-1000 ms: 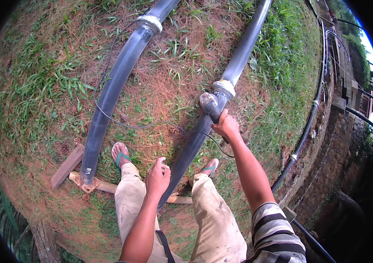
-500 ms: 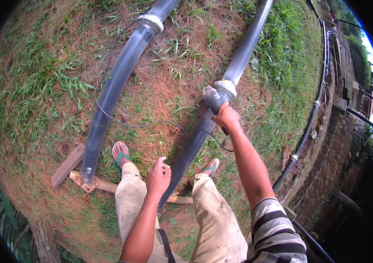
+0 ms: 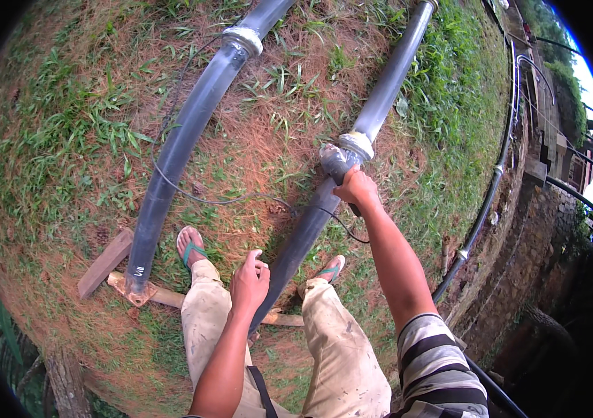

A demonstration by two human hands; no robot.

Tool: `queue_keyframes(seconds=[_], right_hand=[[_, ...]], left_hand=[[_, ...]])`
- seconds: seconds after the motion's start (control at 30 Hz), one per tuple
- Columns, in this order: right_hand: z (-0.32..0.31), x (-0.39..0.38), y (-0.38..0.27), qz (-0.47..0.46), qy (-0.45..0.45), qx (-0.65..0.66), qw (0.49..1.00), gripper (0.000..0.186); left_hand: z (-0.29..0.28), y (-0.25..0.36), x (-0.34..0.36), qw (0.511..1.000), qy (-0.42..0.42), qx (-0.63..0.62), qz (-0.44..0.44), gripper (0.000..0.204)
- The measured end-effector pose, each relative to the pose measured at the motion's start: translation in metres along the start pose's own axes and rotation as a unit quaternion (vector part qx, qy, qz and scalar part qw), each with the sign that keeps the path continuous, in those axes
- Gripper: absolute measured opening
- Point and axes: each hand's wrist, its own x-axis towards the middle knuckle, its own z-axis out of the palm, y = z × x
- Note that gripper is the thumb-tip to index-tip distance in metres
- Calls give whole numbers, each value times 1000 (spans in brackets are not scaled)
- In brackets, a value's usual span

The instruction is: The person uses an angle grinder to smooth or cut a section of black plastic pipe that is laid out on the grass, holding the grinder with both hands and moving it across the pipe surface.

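My right hand (image 3: 357, 189) is wrapped round the dark body of a corded angle grinder (image 3: 336, 161). The grinder's pale, dusty head lies against or close beside the whitish collar (image 3: 357, 145) on the right-hand black pipe (image 3: 300, 237). A thin dark cord (image 3: 227, 202) trails left across the grass and over the left-hand pipe. Just left of the right pipe's near end, my left hand (image 3: 250, 282) hovers above my leg. Its fingers are curled in, one pale fingertip points up, and no object shows in it.
A second black pipe (image 3: 178, 150) with a pale collar (image 3: 242, 42) lies to the left. Its near end meets a rusty flange (image 3: 136, 291) on a wooden pole (image 3: 167, 297), beside a wooden block (image 3: 106, 262). At right, another long pipe (image 3: 481, 219) follows a drop-off and stone wall.
The view has shifted slightly. My right hand and the grinder stay at the collar, moved very little. My left hand keeps its curled pose.
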Motion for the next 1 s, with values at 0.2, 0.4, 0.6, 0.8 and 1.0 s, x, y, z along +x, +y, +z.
queue_keyframes(seconds=[0.2,0.4,0.6,0.8,1.0], right_hand=[[-11,1,-5,-2,-29,-12,999,74],[-4,17,-3,-6,-17,-29,999,90],[-10,19,-3,-25,-33,-36,998,88],[3,-12,13,-24,1,-22,999,93],[22,-24,25,-15,66,33,997,90]], left_hand=[[-2,1,-2,1000,-2,-10,-5,41],[-4,-2,-1,1000,14,-8,7,41],[-5,-4,0,1000,10,-13,10,42],[-5,-5,-2,1000,10,-9,7,44],[-1,-4,-2,1000,4,-5,5,43]])
